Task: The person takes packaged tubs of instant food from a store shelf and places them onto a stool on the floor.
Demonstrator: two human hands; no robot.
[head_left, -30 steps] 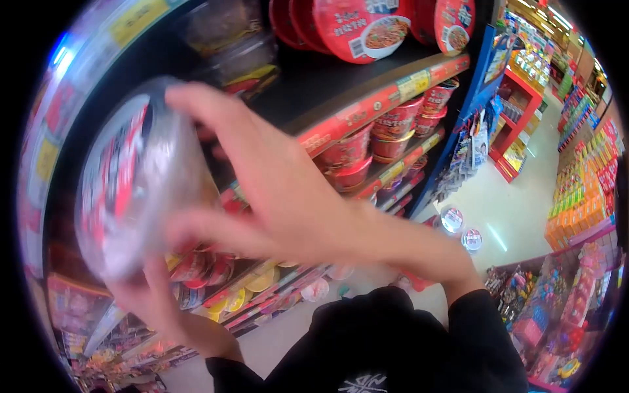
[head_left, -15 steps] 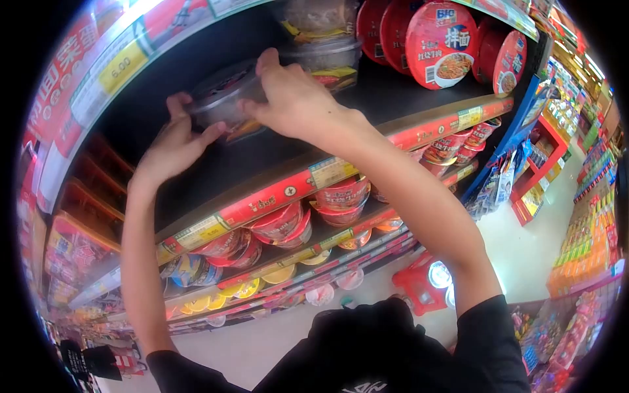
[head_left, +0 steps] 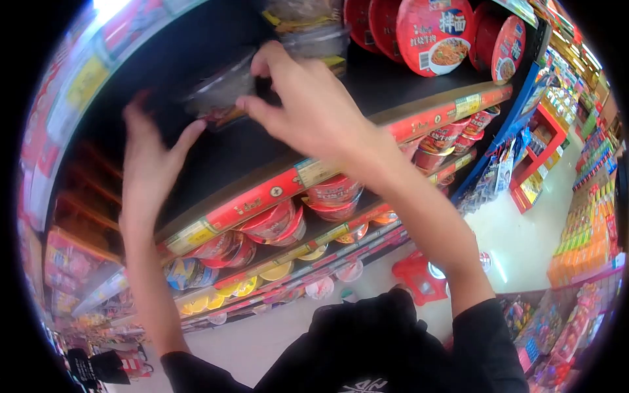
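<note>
On the upper shelf is a clear plastic tub (head_left: 221,92) with a lid, blurred and slanting up toward its right side. My right hand (head_left: 314,98) is at that right side, thumb against the front and fingers curled around the edge. To the left of the tub, my left hand (head_left: 149,160) has its thumb and fingers spread, holding nothing. Its thumb tip comes close to the tub's lower left corner; whether they touch is unclear. Behind my right fingers stand stacked clear tubs (head_left: 314,42) with yellow labels.
Red noodle bowls (head_left: 436,39) stand on edge farther right on this shelf. A red price strip (head_left: 262,200) runs along the shelf front. More red noodle bowls (head_left: 275,223) fill the shelf below. A red stool-like item (head_left: 419,278) is on the floor.
My left hand has come away from the tub, down and left, its fingers spreading. My right hand has stayed at the tub, which now slants more steeply. The view has shifted slightly.
</note>
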